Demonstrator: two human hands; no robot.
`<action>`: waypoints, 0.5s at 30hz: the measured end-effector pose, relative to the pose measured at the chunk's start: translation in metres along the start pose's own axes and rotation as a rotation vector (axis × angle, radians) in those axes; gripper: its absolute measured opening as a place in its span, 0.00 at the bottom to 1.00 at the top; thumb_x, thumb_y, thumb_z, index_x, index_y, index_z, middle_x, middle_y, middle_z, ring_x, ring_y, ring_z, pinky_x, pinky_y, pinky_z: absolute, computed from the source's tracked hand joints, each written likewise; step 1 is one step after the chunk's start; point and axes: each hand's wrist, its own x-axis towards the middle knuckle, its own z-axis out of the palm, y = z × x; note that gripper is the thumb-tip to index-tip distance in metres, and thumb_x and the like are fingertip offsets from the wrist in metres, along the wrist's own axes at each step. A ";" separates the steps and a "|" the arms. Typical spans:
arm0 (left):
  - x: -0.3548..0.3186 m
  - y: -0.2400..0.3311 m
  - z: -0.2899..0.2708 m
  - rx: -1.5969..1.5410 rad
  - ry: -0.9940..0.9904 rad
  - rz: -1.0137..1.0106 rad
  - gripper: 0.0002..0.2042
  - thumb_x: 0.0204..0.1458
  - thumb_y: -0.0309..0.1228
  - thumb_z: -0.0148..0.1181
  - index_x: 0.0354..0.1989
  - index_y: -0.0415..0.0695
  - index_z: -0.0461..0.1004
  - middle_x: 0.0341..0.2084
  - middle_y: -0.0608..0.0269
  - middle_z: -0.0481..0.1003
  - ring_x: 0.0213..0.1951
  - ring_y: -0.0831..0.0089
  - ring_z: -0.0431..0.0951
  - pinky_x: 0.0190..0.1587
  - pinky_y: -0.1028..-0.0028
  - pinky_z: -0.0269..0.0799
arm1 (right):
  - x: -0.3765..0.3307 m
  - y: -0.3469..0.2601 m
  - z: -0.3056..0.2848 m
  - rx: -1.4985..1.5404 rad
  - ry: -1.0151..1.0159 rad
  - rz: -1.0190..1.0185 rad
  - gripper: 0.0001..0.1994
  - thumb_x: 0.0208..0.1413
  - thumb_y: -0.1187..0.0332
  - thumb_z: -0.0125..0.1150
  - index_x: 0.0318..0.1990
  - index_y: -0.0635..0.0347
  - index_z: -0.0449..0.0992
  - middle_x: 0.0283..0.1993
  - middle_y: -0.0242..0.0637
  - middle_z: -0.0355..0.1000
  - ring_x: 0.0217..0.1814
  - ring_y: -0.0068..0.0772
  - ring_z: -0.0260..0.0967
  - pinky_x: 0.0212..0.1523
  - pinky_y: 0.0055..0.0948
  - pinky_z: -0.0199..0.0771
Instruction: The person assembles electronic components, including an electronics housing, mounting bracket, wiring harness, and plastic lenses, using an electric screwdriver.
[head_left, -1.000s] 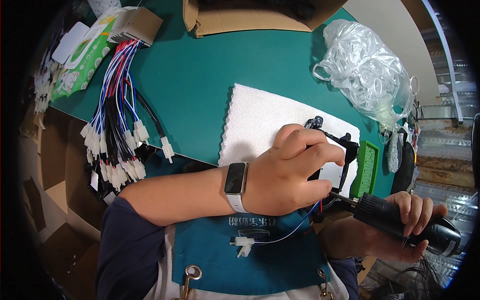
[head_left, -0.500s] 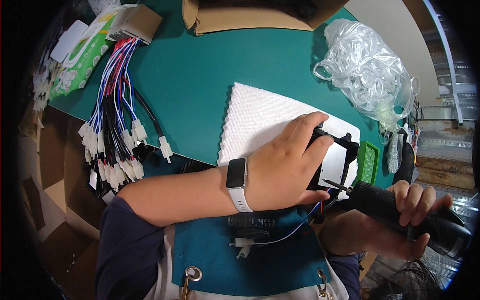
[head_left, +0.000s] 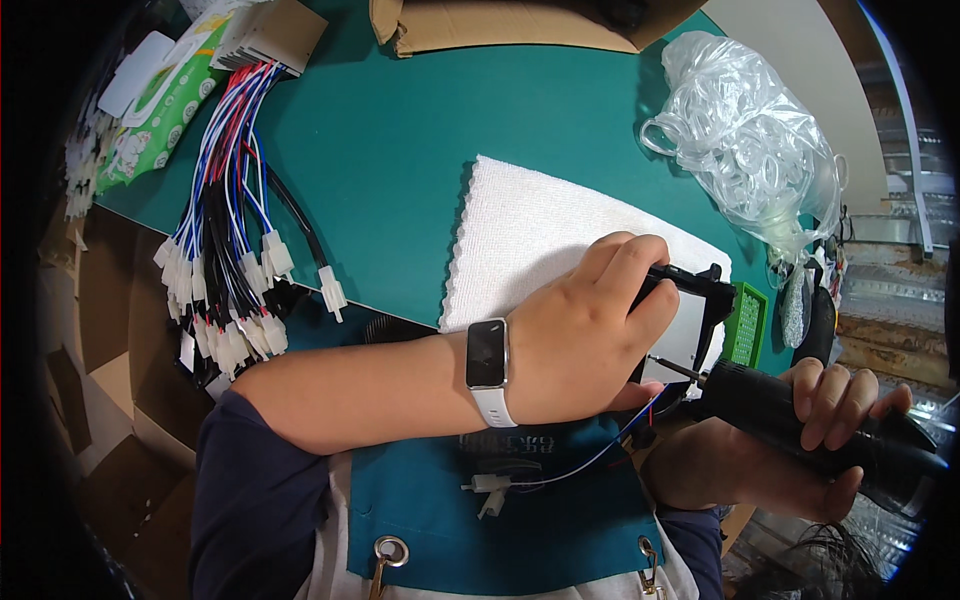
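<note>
My left hand [head_left: 590,325], with a white-banded watch on its wrist, grips a black plastic housing [head_left: 715,297] that has a flat silver plate [head_left: 682,335] in it. The housing sits at the near right edge of a white cloth [head_left: 530,235]. Wrapped in my right hand [head_left: 835,405] is a black electric screwdriver [head_left: 745,400], held nearly level. Its thin bit [head_left: 672,367] reaches left over the near part of the plate; whether the tip touches a screw is too small to tell. A blue and white cable [head_left: 600,458] runs from the housing to white connectors [head_left: 490,485] over my apron.
A green mat covers the table [head_left: 380,170]. Bundled wires with white connectors [head_left: 230,280] hang over its left edge beside a green wipes pack [head_left: 160,130]. A clear bag of plastic rings [head_left: 750,135], a small green tray [head_left: 745,325] and a cardboard box [head_left: 520,25] stand around the cloth.
My left hand and the housing appear slightly farther right. The screwdriver's bit now lies closer to my left thumb, over the plate's near edge. Both grips stay the same.
</note>
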 end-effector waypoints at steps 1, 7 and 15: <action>0.000 0.000 0.000 -0.005 -0.009 -0.014 0.34 0.37 0.39 0.75 0.51 0.36 0.66 0.52 0.46 0.59 0.54 0.46 0.65 0.54 0.60 0.67 | 0.000 0.001 0.000 -0.006 -0.002 -0.008 0.33 0.46 0.62 0.59 0.61 0.70 0.61 0.32 0.30 0.58 0.28 0.18 0.57 0.34 0.23 0.59; 0.001 0.000 -0.001 -0.001 -0.011 -0.030 0.34 0.36 0.38 0.75 0.51 0.35 0.65 0.52 0.47 0.59 0.54 0.47 0.65 0.54 0.61 0.67 | 0.000 0.001 -0.001 -0.014 -0.010 -0.007 0.33 0.47 0.62 0.59 0.61 0.69 0.61 0.32 0.30 0.58 0.28 0.18 0.57 0.34 0.23 0.58; 0.001 0.000 -0.003 -0.021 -0.032 -0.065 0.34 0.38 0.38 0.74 0.52 0.35 0.65 0.51 0.47 0.60 0.54 0.48 0.66 0.55 0.61 0.67 | 0.000 0.009 0.003 -0.024 0.071 -0.034 0.33 0.47 0.61 0.59 0.60 0.69 0.62 0.32 0.31 0.59 0.27 0.18 0.57 0.33 0.23 0.59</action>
